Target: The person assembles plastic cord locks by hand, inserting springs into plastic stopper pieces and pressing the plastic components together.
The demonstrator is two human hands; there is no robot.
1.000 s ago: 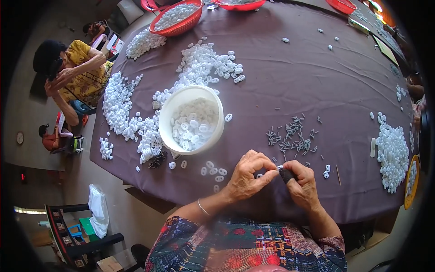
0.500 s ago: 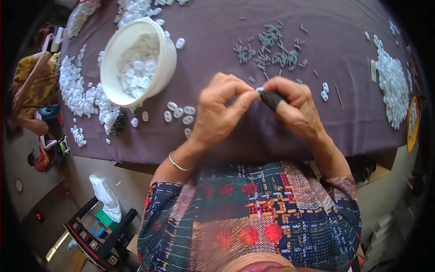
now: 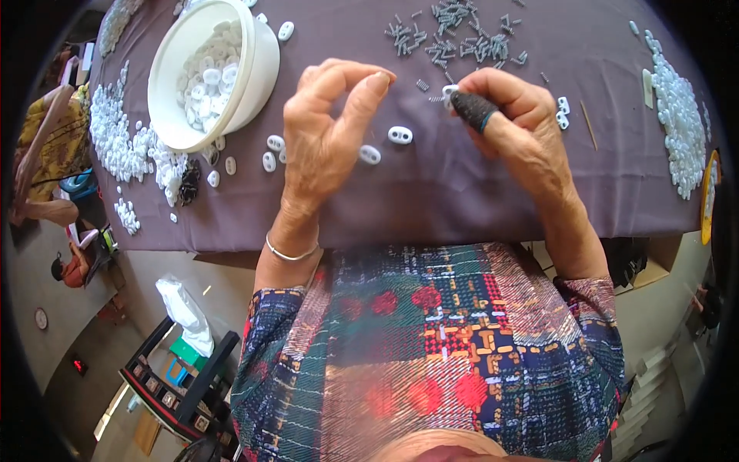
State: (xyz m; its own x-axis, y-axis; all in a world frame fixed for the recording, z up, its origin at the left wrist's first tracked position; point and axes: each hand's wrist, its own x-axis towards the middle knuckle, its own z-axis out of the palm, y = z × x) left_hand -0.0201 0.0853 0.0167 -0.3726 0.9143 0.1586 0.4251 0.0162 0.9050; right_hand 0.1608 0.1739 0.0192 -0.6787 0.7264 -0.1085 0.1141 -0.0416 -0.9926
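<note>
My right hand [image 3: 512, 115] pinches a small white plastic piece [image 3: 449, 92] between index finger and thumb, with a dark cover on one digit. A small metal spring [image 3: 436, 99] shows beside that piece; whether it sticks out of it or lies behind, I cannot tell. My left hand [image 3: 331, 123] is raised apart to the left, thumb and index tips together; anything between them is hidden. Below and between the hands are a white two-holed oval piece [image 3: 399, 135] and a similar oval piece [image 3: 370, 155]. A pile of springs [image 3: 481, 46] lies beyond my right hand.
A white tub [image 3: 265, 69] of oval pieces stands at the left, with a heap of white pieces [image 3: 115, 138] beside it. Another white heap [image 3: 673, 115] lies at the far right, near an orange-rimmed tray [image 3: 707, 208]. A thin stick [image 3: 589, 125] rests right of my right hand.
My hands have parted: the left has moved left and up from the right, which keeps the white piece. Two oval pieces now show between them. The whole view has shifted slightly.
</note>
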